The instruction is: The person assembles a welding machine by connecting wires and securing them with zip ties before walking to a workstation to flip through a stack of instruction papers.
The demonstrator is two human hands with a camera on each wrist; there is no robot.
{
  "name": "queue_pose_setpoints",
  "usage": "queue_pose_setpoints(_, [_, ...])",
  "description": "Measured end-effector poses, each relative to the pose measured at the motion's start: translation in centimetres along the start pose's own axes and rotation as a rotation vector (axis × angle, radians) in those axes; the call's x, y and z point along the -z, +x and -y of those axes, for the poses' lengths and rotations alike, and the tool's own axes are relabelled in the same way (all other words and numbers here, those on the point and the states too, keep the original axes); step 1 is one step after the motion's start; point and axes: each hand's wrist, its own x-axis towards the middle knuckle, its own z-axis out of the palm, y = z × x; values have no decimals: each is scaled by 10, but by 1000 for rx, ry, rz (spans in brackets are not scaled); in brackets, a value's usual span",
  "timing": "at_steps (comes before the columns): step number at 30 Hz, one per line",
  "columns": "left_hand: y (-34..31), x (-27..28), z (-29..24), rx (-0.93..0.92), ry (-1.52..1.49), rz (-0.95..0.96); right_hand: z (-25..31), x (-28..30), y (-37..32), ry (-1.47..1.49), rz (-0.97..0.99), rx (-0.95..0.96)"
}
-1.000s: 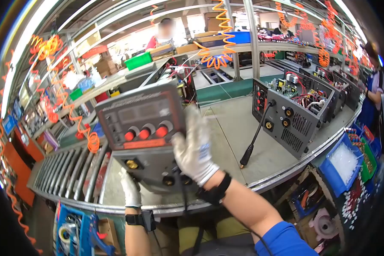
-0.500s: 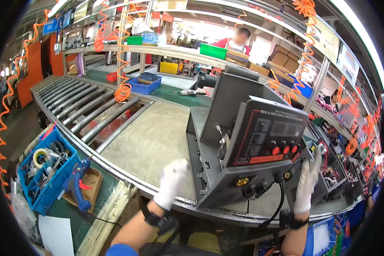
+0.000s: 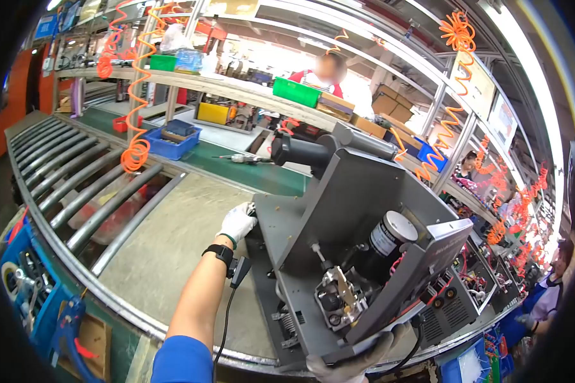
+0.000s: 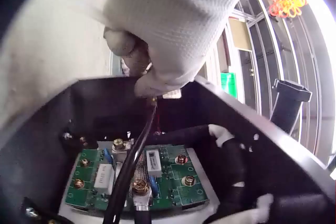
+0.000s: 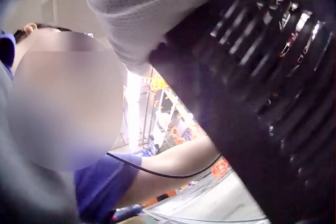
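Note:
A dark grey welding machine stands open-sided on the bench, showing a metal wire-feed mechanism and a black cylinder with a white top. My white-gloved left hand grips the casing's far left edge. In the left wrist view its curled fingers lie at the top of the casing wall, above a black cable and a green circuit board. The gloved right hand holds the machine's near lower corner, partly hidden by it. A slotted dark panel lies beside this hand in the right wrist view.
A roller conveyor joins the bench on the left. Beyond the machine are a blue bin and a power tool. More open machines line the right. A blue toolbox stands at near left. Orange coiled hoses hang overhead.
The machine has turned, from its front panel facing me to its open side showing. My left hand has moved to its far left edge, and the right hand down to the near lower corner.

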Motion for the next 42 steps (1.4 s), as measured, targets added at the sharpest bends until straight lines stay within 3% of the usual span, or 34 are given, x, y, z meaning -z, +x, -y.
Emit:
queue_pose_setpoints(3, [27,-16,25,-11,-89,-89,1,-10,-2,-12,-74,7])
queue_pose_setpoints(9, [-6,24,10,10,39,-116,17,0,-9,6,-154,-38])
queue_pose_setpoints(13, [-40,58,20,55,96,-169,-22,0,-27,309,-167,-24])
queue_pose_setpoints(16, [-74,77,40,14,194,-323,-72,-10,-60,494,-80,-151])
queue_pose_setpoints(21, [-180,111,12,5,341,-464,-136,0,-55,760,101,-372])
queue_pose_setpoints(23, [-229,112,-14,20,298,-523,-142,11,-52,645,206,-349])
queue_pose_setpoints(24, [-247,113,-24,33,337,-549,-116,20,-43,845,156,-561])
queue_pose_setpoints(25, [-265,111,-32,40,372,-576,-111,19,-49,858,153,-566])
queue_pose_setpoints(27, [-293,110,-42,168,420,-574,-107,14,-56,676,-98,-578])
queue_pose_setpoints(29, [-311,107,-32,111,409,-612,-101,14,-54,681,-148,-619])
queue_pose_setpoints(32, [-316,99,-33,58,605,-676,-109,1,-63,880,-190,-845])
queue_pose_setpoints(33, [-315,96,-26,57,605,-668,-109,0,-61,874,-189,-851])
queue_pose_setpoints(35, [-308,96,-11,-17,934,-572,-110,-2,-50,656,-218,-589])
queue_pose_setpoints(39, [-289,114,-27,-109,1089,-492,-133,-20,-42,558,-97,-570])
queue_pose_setpoints(40, [-279,119,-34,-153,1008,-531,-110,4,-13,889,-15,-789])
queue_pose_setpoints(41, [-272,130,-37,-244,1093,-434,-108,8,4,822,58,-878])
queue_pose_setpoints(42, [-256,139,-39,-278,1103,-424,-118,0,17,620,76,-744])
